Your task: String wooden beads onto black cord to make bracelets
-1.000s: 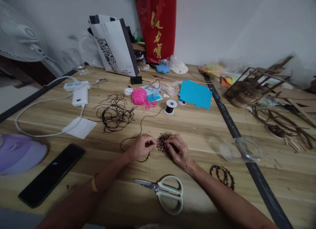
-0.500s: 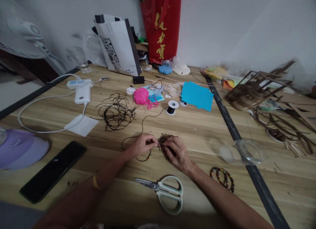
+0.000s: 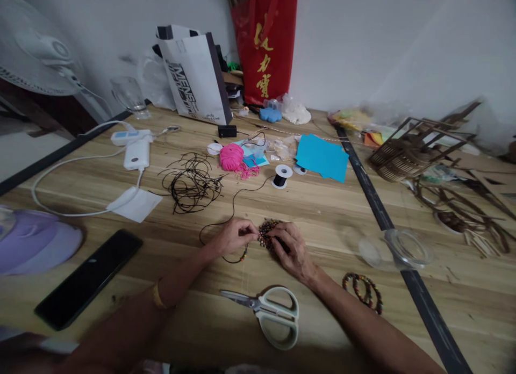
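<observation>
My left hand [image 3: 234, 237] pinches thin black cord [image 3: 213, 224] between thumb and forefinger, its fingertips at the left edge of a small pile of dark, multicoloured beads [image 3: 266, 227]. A few strung orange and yellow beads [image 3: 244, 254] hang on the cord just below that hand. Opposite it, my right hand [image 3: 293, 251] is closed, with curled fingertips at the beads; what they hold is too small to make out. The cord runs back to a white spool [image 3: 281, 177]. Below my hands lie light-handled scissors [image 3: 278, 316], blades pointing left.
Two beaded bracelets [image 3: 366, 292] and a clear round container [image 3: 408, 248] are on the right. Tangled black cord [image 3: 193, 186], pink yarn [image 3: 231, 157] and blue sheets [image 3: 322, 156] lie farther back. A black phone [image 3: 89, 279] rests at left.
My right fingertips have shifted slightly among the beads. My left hand keeps its pinch in nearly the same place. The camera view has moved a little.
</observation>
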`<move>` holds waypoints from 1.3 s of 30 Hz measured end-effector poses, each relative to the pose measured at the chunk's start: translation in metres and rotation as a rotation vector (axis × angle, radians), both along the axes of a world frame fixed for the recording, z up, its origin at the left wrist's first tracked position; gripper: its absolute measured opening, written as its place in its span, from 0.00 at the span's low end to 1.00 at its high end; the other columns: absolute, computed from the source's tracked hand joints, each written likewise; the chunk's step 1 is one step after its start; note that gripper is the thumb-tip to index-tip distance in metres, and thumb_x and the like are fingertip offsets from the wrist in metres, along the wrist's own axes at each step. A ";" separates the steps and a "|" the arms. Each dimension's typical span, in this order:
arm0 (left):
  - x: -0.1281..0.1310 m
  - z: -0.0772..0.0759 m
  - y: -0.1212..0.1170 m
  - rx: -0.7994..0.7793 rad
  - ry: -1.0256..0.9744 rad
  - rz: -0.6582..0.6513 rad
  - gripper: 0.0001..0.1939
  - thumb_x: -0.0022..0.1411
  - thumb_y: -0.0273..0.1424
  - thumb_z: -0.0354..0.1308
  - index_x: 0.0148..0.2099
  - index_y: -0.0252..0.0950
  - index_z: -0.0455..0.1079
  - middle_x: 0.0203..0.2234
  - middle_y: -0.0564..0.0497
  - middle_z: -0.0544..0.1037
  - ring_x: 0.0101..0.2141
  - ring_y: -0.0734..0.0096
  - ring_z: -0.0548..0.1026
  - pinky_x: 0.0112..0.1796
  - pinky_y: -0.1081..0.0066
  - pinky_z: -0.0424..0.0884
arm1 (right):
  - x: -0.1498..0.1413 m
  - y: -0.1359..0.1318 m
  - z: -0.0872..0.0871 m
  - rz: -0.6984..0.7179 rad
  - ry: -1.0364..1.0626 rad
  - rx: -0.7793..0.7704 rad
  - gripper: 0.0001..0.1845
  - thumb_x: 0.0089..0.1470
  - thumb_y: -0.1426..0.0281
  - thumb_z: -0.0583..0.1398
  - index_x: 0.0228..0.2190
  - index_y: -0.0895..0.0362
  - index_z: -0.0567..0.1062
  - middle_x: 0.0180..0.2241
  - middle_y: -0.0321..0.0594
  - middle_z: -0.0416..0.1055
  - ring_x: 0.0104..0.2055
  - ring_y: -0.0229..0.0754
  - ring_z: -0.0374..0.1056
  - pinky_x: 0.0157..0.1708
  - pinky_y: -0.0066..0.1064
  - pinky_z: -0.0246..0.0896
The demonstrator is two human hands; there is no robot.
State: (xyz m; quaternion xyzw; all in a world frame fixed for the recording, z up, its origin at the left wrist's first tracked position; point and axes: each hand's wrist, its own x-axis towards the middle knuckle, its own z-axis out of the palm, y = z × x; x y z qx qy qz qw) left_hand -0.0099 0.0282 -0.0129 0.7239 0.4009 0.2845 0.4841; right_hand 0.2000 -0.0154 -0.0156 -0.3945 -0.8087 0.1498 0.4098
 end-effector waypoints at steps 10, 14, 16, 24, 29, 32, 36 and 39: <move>-0.001 0.000 0.003 -0.061 -0.022 -0.006 0.07 0.55 0.29 0.58 0.31 0.30 0.73 0.29 0.46 0.79 0.31 0.70 0.75 0.35 0.73 0.70 | -0.002 0.000 0.000 0.000 -0.030 -0.008 0.10 0.60 0.73 0.54 0.43 0.54 0.71 0.40 0.45 0.68 0.44 0.46 0.64 0.43 0.41 0.64; -0.002 -0.002 0.004 -0.075 -0.032 -0.007 0.07 0.56 0.30 0.58 0.32 0.30 0.73 0.27 0.48 0.78 0.30 0.71 0.74 0.34 0.73 0.69 | -0.006 0.000 0.003 0.046 -0.132 -0.002 0.13 0.59 0.72 0.56 0.46 0.53 0.71 0.41 0.46 0.67 0.45 0.47 0.63 0.44 0.43 0.63; -0.003 -0.003 0.004 -0.076 -0.032 -0.007 0.07 0.56 0.30 0.58 0.32 0.30 0.73 0.26 0.49 0.77 0.29 0.72 0.73 0.33 0.74 0.69 | -0.007 0.000 0.004 0.054 -0.178 -0.002 0.13 0.59 0.71 0.56 0.46 0.53 0.71 0.42 0.46 0.67 0.46 0.48 0.63 0.44 0.44 0.63; -0.003 -0.008 0.008 -0.083 -0.098 0.040 0.07 0.55 0.30 0.58 0.31 0.29 0.72 0.25 0.50 0.76 0.29 0.72 0.72 0.32 0.74 0.67 | -0.009 0.000 0.005 0.063 -0.279 -0.001 0.16 0.58 0.71 0.57 0.49 0.55 0.70 0.44 0.47 0.66 0.48 0.50 0.61 0.46 0.47 0.61; -0.003 -0.008 0.008 -0.078 -0.088 0.047 0.07 0.55 0.30 0.59 0.31 0.30 0.72 0.24 0.50 0.75 0.28 0.73 0.71 0.31 0.75 0.67 | -0.010 0.001 0.005 0.072 -0.312 0.000 0.16 0.58 0.70 0.57 0.48 0.54 0.71 0.44 0.47 0.66 0.47 0.51 0.60 0.46 0.48 0.61; -0.003 -0.008 0.007 -0.061 -0.069 0.050 0.07 0.55 0.30 0.59 0.30 0.30 0.72 0.24 0.51 0.75 0.27 0.73 0.70 0.31 0.75 0.66 | -0.010 0.001 0.006 0.080 -0.307 0.003 0.15 0.58 0.71 0.57 0.47 0.54 0.71 0.43 0.46 0.67 0.47 0.50 0.61 0.46 0.47 0.61; -0.003 -0.009 0.007 -0.047 -0.050 0.048 0.08 0.55 0.31 0.58 0.30 0.30 0.72 0.24 0.51 0.75 0.28 0.73 0.70 0.31 0.75 0.66 | -0.009 0.001 0.005 0.090 -0.298 0.004 0.15 0.58 0.71 0.57 0.47 0.53 0.71 0.43 0.46 0.67 0.47 0.50 0.61 0.47 0.46 0.60; -0.003 -0.009 0.007 -0.041 -0.047 0.047 0.07 0.55 0.31 0.58 0.30 0.30 0.72 0.24 0.50 0.75 0.27 0.73 0.70 0.31 0.75 0.67 | -0.009 0.001 0.004 0.092 -0.305 0.003 0.17 0.58 0.72 0.56 0.50 0.52 0.70 0.43 0.46 0.67 0.47 0.50 0.61 0.47 0.47 0.60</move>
